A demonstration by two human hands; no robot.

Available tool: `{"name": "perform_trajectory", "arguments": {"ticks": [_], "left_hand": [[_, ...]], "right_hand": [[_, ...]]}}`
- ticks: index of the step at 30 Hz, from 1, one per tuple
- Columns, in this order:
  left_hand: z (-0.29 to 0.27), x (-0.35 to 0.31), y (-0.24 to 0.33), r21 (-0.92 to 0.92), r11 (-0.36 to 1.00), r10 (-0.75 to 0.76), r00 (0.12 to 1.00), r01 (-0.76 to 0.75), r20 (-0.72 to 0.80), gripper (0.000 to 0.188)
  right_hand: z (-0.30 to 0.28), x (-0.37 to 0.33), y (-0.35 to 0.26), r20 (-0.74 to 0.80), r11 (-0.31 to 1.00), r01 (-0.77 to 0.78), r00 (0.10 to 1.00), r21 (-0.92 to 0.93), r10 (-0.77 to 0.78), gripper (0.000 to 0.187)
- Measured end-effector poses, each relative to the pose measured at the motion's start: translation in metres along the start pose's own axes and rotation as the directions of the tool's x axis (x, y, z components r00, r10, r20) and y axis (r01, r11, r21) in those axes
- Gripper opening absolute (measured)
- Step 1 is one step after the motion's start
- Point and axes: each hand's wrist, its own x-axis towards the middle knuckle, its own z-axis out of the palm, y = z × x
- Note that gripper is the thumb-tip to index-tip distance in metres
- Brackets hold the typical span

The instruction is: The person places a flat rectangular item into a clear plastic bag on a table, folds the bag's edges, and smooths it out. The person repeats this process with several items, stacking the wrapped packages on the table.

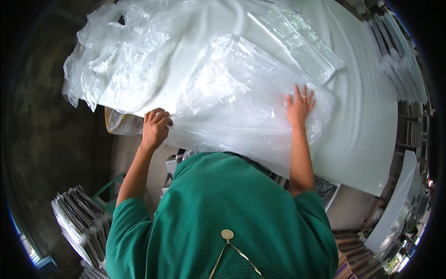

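A large clear plastic bag (232,107) lies spread across the pale table covering (362,135) in front of me, its near side hanging over the table's edge. My left hand (157,128) has its fingers curled closed on the left edge of this plastic bag. Toward its right end, my right hand (300,106) rests on the plastic with fingers spread. Whether anything lies inside the bag cannot be made out.
Crumpled clear plastic (125,56) is heaped at the table's far left. A flat folded plastic sheet (297,39) lies at the far right. Stacks of flat wrapped items (83,223) stand on the floor at lower left; more wrapped panels (397,58) stand at the right.
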Motion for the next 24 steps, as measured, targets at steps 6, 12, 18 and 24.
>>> {"name": "perform_trajectory", "arguments": {"ticks": [6, 12, 18, 24], "left_hand": [[-0.018, -0.008, 0.026, -0.145, 0.97, -0.191, 0.981, 0.194, 0.033, 0.019], [0.017, 0.053, 0.037, -0.282, 0.724, -0.628, 0.771, 0.63, 0.11, 0.03], [0.051, 0.058, 0.026, -0.242, 0.726, -0.609, 0.765, 0.644, 0.212, 0.033], [0.026, 0.044, 0.026, -0.65, 0.335, -0.592, 0.689, 0.682, 0.417, 0.037]], "right_hand": [[-0.037, 0.019, -0.05, -0.245, 0.982, 0.034, 0.969, 0.188, 0.013, 0.047], [-0.018, 0.068, -0.193, -0.089, 0.667, 0.269, 0.952, 0.694, -0.291, 0.028], [0.013, 0.087, -0.236, 0.429, 0.77, 0.107, 0.779, 0.629, -0.458, 0.034], [-0.007, 0.109, -0.213, 0.479, 0.053, -0.527, 0.72, 0.848, -0.502, 0.016]]}}
